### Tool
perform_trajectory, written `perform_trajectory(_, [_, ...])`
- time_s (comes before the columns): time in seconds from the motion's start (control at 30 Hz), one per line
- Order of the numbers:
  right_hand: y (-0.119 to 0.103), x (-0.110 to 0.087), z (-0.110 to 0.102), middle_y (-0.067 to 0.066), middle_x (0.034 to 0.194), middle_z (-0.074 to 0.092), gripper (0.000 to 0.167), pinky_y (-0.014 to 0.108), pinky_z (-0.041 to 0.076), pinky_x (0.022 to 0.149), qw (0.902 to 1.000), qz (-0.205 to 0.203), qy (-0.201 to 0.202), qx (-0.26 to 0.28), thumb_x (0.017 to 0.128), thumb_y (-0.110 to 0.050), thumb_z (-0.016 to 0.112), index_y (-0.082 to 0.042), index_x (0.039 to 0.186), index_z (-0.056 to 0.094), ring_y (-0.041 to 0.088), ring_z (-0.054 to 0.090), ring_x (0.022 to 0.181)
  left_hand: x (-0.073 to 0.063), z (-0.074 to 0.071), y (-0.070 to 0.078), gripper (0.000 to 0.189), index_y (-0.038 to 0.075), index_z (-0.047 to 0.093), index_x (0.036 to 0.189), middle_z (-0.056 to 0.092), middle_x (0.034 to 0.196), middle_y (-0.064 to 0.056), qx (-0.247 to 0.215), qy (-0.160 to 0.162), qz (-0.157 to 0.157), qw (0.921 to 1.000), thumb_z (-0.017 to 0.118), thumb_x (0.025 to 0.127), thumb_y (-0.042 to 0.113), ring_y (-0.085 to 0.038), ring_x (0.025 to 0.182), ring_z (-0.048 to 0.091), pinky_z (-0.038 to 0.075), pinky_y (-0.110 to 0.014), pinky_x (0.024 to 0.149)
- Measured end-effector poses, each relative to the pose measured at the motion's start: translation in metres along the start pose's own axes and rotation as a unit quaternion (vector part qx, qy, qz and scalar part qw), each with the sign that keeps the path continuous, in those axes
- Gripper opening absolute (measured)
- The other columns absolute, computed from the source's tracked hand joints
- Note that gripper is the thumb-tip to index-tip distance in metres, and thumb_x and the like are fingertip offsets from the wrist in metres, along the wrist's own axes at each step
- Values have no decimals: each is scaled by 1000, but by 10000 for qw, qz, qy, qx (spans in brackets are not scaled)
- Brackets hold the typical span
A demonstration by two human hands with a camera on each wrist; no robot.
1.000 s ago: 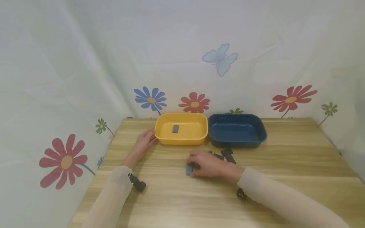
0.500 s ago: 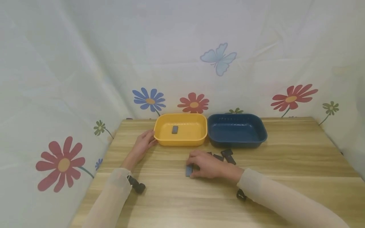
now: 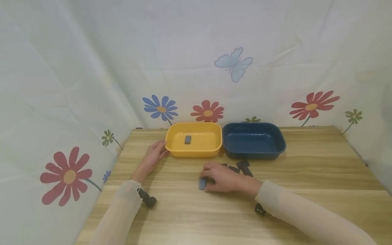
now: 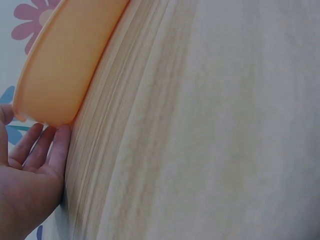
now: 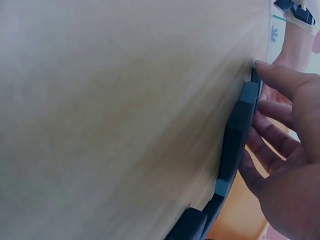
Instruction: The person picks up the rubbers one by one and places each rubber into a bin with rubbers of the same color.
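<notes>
The tile [image 3: 202, 184] lies flat on the table [image 3: 196, 217], in front of the yellow tray [image 3: 208, 140]. The right hand [image 3: 223, 178] is curled over it — thumb at its near end, forefinger towards the far end — in what looks like a light pinch. The left hand [image 3: 154, 154] is relaxed, its nearly straight fingers touching the tray's left end.

Handling so thin a piece well likely calls for fingertips low on its edges and an even squeeze, since pressing from above would only pin it down. The right wrist view shows dark pieces [image 5: 237, 135] crowding under the palm, so a straight lift should disturb them less than a drag. Light contact from the left hand should be enough to steady the tray.

The tile is a matt blue-grey rectangle; a similar small tile [image 3: 188, 140] lies inside the yellow tray. That tray and the blue tray [image 3: 254, 144] beside it look like glossy plastic, both rounded oblongs with thin lips. The table has streaky wood grain and seems smooth — probably easy to slide on.
</notes>
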State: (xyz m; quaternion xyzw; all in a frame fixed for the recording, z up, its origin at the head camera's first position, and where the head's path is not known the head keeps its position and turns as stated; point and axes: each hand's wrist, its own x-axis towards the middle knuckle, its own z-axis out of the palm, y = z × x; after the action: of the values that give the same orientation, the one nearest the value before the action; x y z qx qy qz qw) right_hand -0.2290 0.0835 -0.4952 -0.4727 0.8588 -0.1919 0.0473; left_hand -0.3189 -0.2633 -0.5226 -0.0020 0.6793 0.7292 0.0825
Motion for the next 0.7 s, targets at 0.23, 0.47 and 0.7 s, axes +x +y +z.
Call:
perform_trajectory(0.23, [-3, -1, -1, -3, 113, 61, 43, 30, 51, 93, 10000, 24, -20, -92, 95, -37, 82, -14, 130, 74, 11, 52, 102, -1, 1, 0, 59, -7, 35, 160, 43, 161, -23, -3, 5, 14, 10000, 50, 115, 28, -33, 146, 49, 51, -34, 110])
perform_trajectory(0.47, [-3, -2, -2, -4, 113, 61, 43, 32, 51, 94, 9998, -5, -33, -177, 95, -38, 82, -14, 130, 74, 12, 53, 103, -4, 2, 2, 58, -8, 34, 160, 42, 162, -25, 20, 33, 39, 10000, 48, 115, 27, -34, 147, 48, 50, -35, 111])
perform_trajectory(0.7, [-2, 0, -5, -5, 114, 65, 40, 32, 53, 97, 9997, 10, 16, -251, 94, -34, 84, -15, 127, 75, 12, 58, 107, -6, 4, 4, 59, -7, 34, 160, 42, 162, -24, 99, 61, 34, 9999, 48, 115, 29, -34, 147, 48, 51, -33, 111])
